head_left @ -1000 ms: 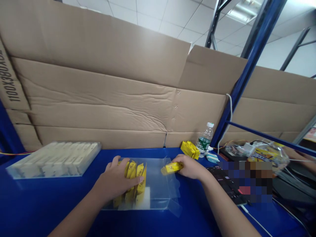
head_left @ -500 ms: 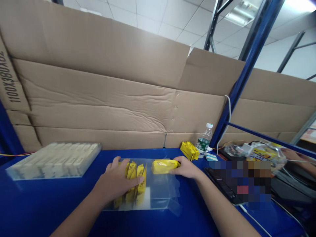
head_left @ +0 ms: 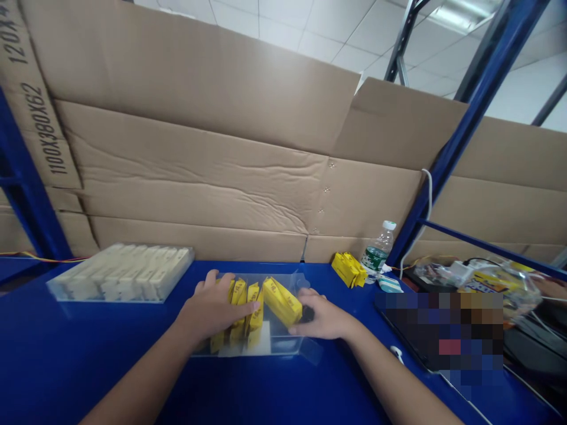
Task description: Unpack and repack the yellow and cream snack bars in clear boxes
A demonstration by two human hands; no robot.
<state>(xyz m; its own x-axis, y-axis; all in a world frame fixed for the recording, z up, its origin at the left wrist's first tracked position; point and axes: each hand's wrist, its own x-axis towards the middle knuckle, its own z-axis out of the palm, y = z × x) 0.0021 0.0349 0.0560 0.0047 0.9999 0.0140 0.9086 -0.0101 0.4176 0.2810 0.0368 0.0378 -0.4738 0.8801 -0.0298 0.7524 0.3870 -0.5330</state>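
Observation:
A clear plastic box (head_left: 283,347) lies on the blue table, with several yellow packets (head_left: 254,316) upright side by side in its left part. My left hand (head_left: 210,311) is curled over that row, thumb against the rightmost packet and fingers at the far side. Another yellow packet (head_left: 283,302) slants over the right part of the box. Its near right end is between the thumb and fingers of my right hand (head_left: 326,316). A small dark patch shows by those fingertips; I cannot make out what it is. A white piece (head_left: 260,341) shows low in the box.
At the left stands a clear box of white packets (head_left: 128,274). Several more yellow packets (head_left: 349,269) lie at the back beside a water bottle (head_left: 377,251). On the right are a dark device (head_left: 398,327), cables and a bag (head_left: 496,289). Cardboard (head_left: 199,177) walls the back.
The packet in my right hand has turned from lying crosswise to slanting down to the right, nearer the row. My left hand keeps its hold on the row. The camera view has shifted slightly.

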